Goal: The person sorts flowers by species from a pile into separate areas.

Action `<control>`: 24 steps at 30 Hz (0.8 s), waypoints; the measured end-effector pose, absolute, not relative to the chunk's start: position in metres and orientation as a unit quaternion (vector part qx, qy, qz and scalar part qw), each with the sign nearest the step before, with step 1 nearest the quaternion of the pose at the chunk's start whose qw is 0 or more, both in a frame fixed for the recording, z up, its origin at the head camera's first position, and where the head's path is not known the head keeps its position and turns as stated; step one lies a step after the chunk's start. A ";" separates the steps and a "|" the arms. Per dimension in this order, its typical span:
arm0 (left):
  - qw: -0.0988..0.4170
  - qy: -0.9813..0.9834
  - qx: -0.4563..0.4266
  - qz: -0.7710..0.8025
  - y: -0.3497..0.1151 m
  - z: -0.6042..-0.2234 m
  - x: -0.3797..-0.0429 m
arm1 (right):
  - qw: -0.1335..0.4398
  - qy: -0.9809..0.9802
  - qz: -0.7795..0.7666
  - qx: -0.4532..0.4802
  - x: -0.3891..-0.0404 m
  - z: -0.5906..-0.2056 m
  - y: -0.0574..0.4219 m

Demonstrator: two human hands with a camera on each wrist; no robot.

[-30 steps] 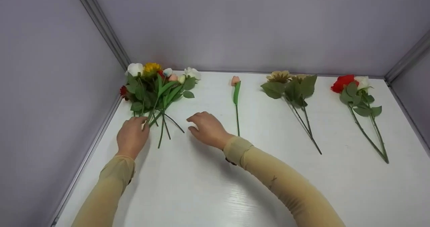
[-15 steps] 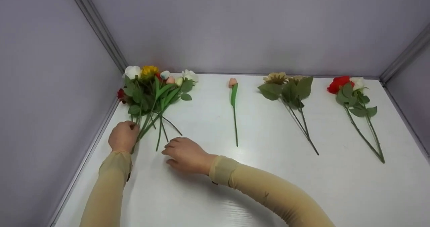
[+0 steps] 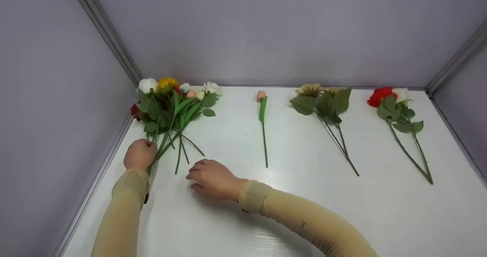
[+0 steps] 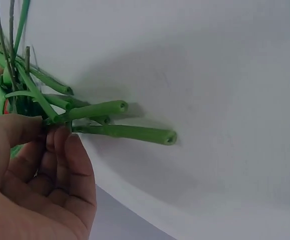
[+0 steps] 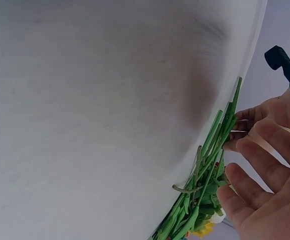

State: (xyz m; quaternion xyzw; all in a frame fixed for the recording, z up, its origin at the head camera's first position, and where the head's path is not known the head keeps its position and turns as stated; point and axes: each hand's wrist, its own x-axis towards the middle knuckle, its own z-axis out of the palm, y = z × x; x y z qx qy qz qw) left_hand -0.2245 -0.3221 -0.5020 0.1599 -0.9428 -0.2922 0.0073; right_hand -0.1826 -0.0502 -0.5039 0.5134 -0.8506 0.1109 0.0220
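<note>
A mixed bunch of artificial flowers (image 3: 163,112) lies at the far left of the table, with white, yellow, red and pink heads. Its green stems (image 4: 97,110) fan out toward the front. My left hand (image 3: 140,154) pinches some of these stems between thumb and fingers, as the left wrist view shows; several stem ends stick out past the fingertips. To the right of the stem ends, my right hand (image 3: 215,179) hovers over the table with loosely bent, spread fingers. Nothing is in its grasp in the right wrist view.
A single pink tulip (image 3: 262,112) lies mid-table. Right of it are two beige flowers with broad leaves (image 3: 325,104), then a red and a white rose (image 3: 395,108) with crossing stems. Grey panels (image 3: 266,32) wall the white table (image 3: 228,226) at the back and sides.
My right hand has moved left and toward me, from beside the tulip to near the stem ends. The left hand has shifted slightly left and nearer me along the stems.
</note>
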 end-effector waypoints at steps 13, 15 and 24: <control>0.044 -0.931 0.151 -0.330 -0.327 -0.490 -0.220 | 0.003 -0.866 0.141 0.480 -0.194 -0.506 -0.035; 0.044 -0.929 0.149 -0.336 -0.325 -0.485 -0.219 | -0.007 -0.871 0.155 0.466 -0.198 -0.505 -0.030; 0.046 -0.912 0.099 -0.395 -0.291 -0.461 -0.217 | -0.043 -0.891 0.298 0.339 -0.230 -0.497 0.015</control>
